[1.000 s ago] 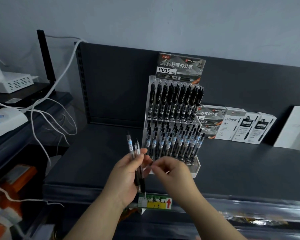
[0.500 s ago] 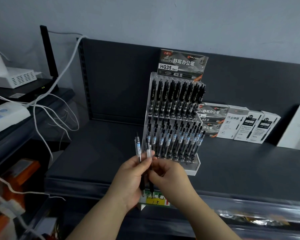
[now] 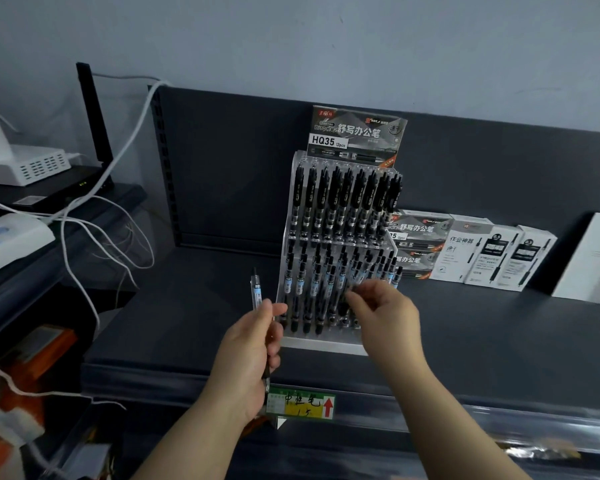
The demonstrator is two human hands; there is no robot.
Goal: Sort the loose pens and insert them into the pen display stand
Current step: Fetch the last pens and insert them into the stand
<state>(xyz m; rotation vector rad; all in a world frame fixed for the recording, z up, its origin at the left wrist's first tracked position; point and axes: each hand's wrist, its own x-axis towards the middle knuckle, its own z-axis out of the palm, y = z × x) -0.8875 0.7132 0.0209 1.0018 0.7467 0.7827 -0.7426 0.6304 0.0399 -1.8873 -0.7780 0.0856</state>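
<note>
Dark grey shop shelf (image 3: 187, 306) set against a pale wall (image 3: 326, 46), and standing in the middle of it is the clear acrylic pen display stand (image 3: 323, 342). A printed header card (image 3: 355, 135) marked HQ35 tops it. The upper row of black pens (image 3: 343, 202) stands upright and close-packed. The lower row of pens (image 3: 312, 282), with pale blue labels, leans a little unevenly.

The person's left hand (image 3: 253, 344) is just in front of the stand's left corner, its fingers wrapped round a loose pen (image 3: 256, 292). This pen is held nearly upright, with its clear barrel rising above the thumb and its tip showing below the palm. The right hand (image 3: 385, 306) is up against the right part of the lower row, thumb and fingertips drawn together in a narrow pinch. It is blurred there, and I cannot tell whether a pen is between them.

To the right of the stand lie grey pen boxes (image 3: 413, 237), then white pen boxes (image 3: 492, 254) standing side by side. A yellow price label (image 3: 302, 405) with a red arrow sits on the shelf's front edge. Off to the left, white cables (image 3: 101, 202) trail over a black router (image 3: 59, 188).
</note>
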